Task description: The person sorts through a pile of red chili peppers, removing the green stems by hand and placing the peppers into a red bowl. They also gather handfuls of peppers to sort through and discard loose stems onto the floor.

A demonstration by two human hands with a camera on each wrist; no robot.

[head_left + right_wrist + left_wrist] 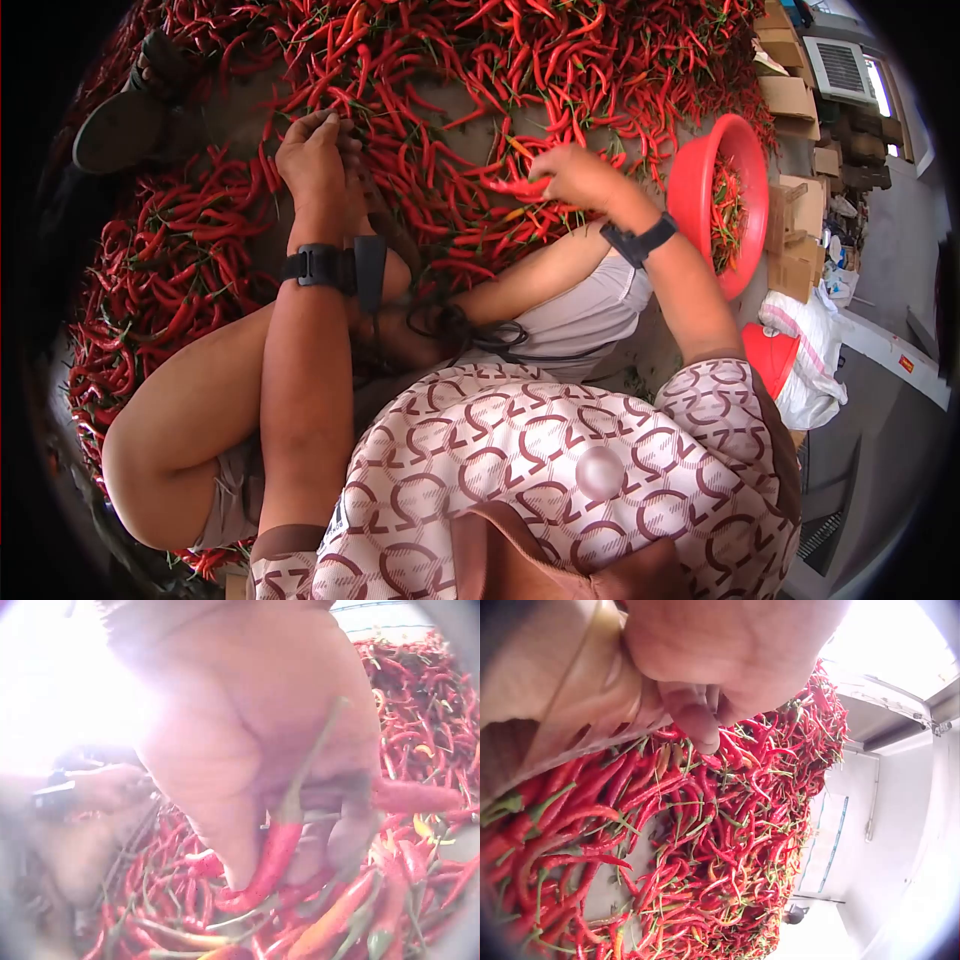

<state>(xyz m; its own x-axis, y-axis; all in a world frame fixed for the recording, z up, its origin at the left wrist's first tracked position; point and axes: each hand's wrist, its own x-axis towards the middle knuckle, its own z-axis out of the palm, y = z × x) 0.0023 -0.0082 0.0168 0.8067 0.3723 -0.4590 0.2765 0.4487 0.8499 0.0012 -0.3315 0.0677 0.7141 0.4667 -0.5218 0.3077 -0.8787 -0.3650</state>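
My right hand (580,178) grips red chili peppers low over the spread of chilies. A red chili (520,187) sticks out past its fingertips in the head view. In the right wrist view a curved chili (276,859) with a long green stem lies against the fingers, and another chili (416,796) pokes out at the hand's other side. My left hand (315,160) is over the chilies beside a bare foot, its fingers curled in. Up close, the left hand (727,652) has its fingertips right above the chilies (705,802); I cannot tell whether it holds one.
A red plastic basin (690,190), tilted in view, holds some chilies at the right. Chilies (170,250) also lie by the left knee. Cardboard boxes (790,100), a white sack (815,375) and a slipper (120,132) are around the edges.
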